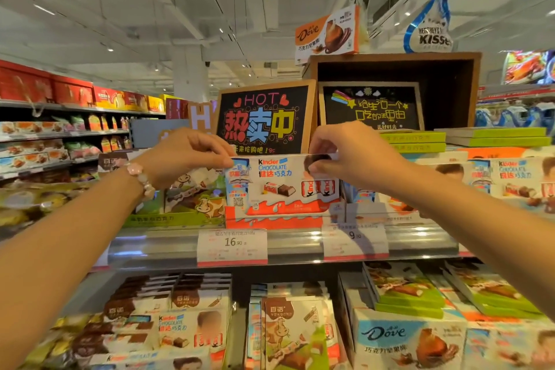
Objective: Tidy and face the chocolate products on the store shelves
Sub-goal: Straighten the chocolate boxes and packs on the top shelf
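- The Kinder Chocolate box [282,186] you are facing sits at the centre of the frame, upright, its white-and-orange front toward you, standing in an orange display tray on the upper shelf.
- More Kinder boxes [510,180] stand at the right edge of the frame on the same shelf, fronts forward.
- Cow-print chocolate packs [195,198] sit just left of centre, tilted, in a green tray.
- Dove boxes [408,339] lie at lower right, tipped back.
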Available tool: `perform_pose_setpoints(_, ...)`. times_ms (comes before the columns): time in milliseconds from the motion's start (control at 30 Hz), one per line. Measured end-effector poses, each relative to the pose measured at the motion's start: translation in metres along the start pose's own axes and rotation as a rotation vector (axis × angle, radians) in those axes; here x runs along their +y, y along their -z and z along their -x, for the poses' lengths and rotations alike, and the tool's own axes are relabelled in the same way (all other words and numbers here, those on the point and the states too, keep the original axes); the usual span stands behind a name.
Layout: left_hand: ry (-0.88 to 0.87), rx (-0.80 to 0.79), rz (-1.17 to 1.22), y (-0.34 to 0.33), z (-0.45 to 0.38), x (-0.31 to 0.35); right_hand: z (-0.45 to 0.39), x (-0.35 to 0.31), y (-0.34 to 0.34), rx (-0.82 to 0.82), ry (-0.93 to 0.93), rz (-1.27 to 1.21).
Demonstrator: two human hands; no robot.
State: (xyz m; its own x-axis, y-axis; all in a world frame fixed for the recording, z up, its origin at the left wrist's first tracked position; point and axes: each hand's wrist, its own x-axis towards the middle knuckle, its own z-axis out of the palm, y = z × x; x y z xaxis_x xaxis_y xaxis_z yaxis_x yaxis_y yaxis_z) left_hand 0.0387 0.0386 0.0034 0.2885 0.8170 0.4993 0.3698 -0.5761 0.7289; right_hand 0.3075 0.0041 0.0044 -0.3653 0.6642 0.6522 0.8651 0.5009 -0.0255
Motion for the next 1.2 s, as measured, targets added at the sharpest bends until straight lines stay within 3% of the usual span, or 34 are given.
perform_pose_setpoints(233,-0.024,-0.054,-0.169,-0.001,-0.004,0.001,0.005,0.001,-0.009,-0.019,0.028,0.134)
perform_pose_setpoints(367,-0.098,-0.156,-0.454,0.000,-0.008,0.011,0.004,-0.001,-0.006,-0.022,0.039,0.141)
perform_pose_setpoints(467,-0.180,-0.218,-0.594,-0.011,-0.011,0.024,0.009,-0.003,0.006,0.068,0.075,0.085)
perform_pose_setpoints(600,-0.200,-0.194,-0.597,-0.039,-0.017,0.048,0.014,0.012,0.038,0.219,-0.028,-0.079)
perform_pose_setpoints(800,-0.204,-0.112,-0.539,-0.097,-0.040,0.090,0.021,0.085,0.083,0.161,-0.260,-0.085)
perform_pose_setpoints(900,-0.094,-0.058,-0.478,-0.126,-0.060,0.110,0.030,0.125,0.103,0.168,-0.338,-0.042)
perform_pose_setpoints(1000,0.064,-0.061,-0.488,-0.154,-0.075,0.129,0.039,0.164,0.120,0.075,-0.462,0.094)
perform_pose_setpoints(1200,0.129,-0.003,-0.900,-0.206,-0.097,0.150,0.050,0.204,0.122,-0.284,-0.656,0.309)
